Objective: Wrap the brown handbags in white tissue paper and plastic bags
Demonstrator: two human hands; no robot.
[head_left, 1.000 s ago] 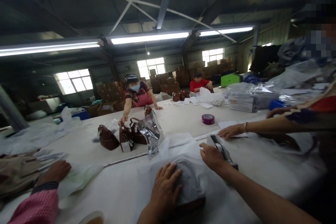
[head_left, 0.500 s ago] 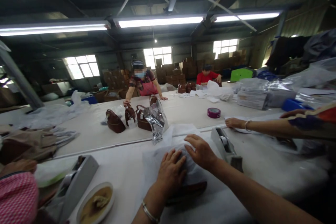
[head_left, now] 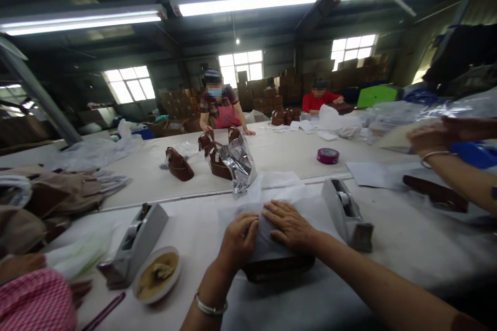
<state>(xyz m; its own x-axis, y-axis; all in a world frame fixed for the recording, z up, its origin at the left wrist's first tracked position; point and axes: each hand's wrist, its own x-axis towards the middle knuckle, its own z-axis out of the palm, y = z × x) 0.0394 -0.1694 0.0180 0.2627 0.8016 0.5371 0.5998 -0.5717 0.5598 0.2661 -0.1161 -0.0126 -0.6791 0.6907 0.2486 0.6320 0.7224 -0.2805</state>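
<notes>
A dark brown leather item (head_left: 279,267), probably a bag, lies on the table in front of me. White tissue paper (head_left: 272,253) covers its top, so only the near edge shows. My right hand (head_left: 290,225) rests flat on the paper, fingers stretched out. Beside it, at the paper's left part, my left hand (head_left: 238,238) has curled fingers with the thumb pressed against them. Whatever is between those fingers is hidden. A grey tape dispenser (head_left: 345,214) stands right of the paper, and a second dispenser (head_left: 135,245) stands to the left.
Left of my hands are a bowl of brown paste (head_left: 157,275) and a purple stick (head_left: 104,311). Brown handbags (head_left: 179,164), a silver foil bag (head_left: 237,163) and purple tape (head_left: 328,155) sit farther back. Co-workers' arms reach in from the right (head_left: 454,160) and left (head_left: 34,300).
My right hand has come down flat onto the paper. My left hand has gone from flat to curled at the paper's left. The right-hand co-worker's hand has lifted, holding a pale sheet.
</notes>
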